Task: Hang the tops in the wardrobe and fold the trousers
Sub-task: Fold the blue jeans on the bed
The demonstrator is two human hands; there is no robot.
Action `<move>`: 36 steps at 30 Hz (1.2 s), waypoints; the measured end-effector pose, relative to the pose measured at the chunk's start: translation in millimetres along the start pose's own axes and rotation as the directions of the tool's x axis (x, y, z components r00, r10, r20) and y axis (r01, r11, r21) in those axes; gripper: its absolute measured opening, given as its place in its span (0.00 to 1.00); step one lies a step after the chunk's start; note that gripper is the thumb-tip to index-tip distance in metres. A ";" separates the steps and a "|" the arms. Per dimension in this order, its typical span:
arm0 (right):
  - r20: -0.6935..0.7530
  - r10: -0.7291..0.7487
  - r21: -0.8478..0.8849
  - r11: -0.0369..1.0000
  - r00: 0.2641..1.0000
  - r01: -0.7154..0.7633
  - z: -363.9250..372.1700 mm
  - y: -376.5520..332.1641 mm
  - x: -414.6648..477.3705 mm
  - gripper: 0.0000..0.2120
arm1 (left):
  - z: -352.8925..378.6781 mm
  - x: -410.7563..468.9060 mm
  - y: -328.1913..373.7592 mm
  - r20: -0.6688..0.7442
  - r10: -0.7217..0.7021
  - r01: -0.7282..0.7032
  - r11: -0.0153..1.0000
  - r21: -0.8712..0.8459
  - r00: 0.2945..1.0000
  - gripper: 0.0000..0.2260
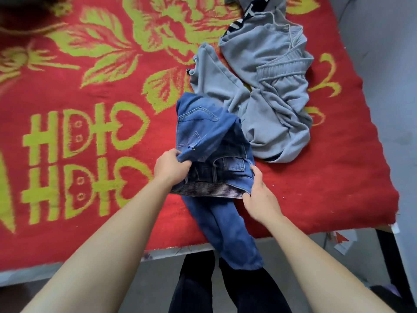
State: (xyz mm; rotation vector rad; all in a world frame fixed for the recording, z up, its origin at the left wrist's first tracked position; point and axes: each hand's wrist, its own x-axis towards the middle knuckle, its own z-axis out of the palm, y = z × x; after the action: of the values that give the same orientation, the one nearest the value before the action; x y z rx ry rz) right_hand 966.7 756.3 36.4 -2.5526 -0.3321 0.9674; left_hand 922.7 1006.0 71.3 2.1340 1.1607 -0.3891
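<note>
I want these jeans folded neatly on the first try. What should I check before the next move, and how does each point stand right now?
1. Grip of the left hand on the jeans: ok, it holds one side of the waist.
2. Grip of the right hand: ok, it holds the other side of the waistband.
3. Jeans lying flat: not ok, they are bunched, and one leg hangs off the edge of the red blanket.
4. Bare blanket to spread them on: ok, there is room to the left.
5. The grey garments lying apart from the jeans: not ok, they lie right against them.
6. Fly fastened: cannot tell.
</note>
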 end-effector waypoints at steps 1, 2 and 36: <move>0.015 0.004 -0.080 0.997 1.000 -0.002 -7.4 -6.7 -4.1 0.32 | -13.0 -9.2 -10.3 -0.052 -0.046 0.047 0.999 0.014 0.998 0.06; 0.020 -0.024 -0.195 0.980 1.000 0.028 -17.2 -13.4 -9.8 0.29 | -28.6 -20.9 -18.3 -0.101 -0.109 0.108 0.994 -0.021 0.989 0.06; -0.806 -0.202 0.312 0.654 0.556 0.689 -229.1 -365.4 -396.9 0.11 | -406.3 -389.3 -137.5 0.101 0.194 -0.165 0.957 -0.237 0.976 0.15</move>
State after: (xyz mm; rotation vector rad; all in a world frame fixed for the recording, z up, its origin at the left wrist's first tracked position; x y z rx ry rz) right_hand 800.3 882.4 584.0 -1.8403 -0.3729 -0.1910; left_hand 569.3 1090.0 522.5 1.9655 0.8874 -0.2859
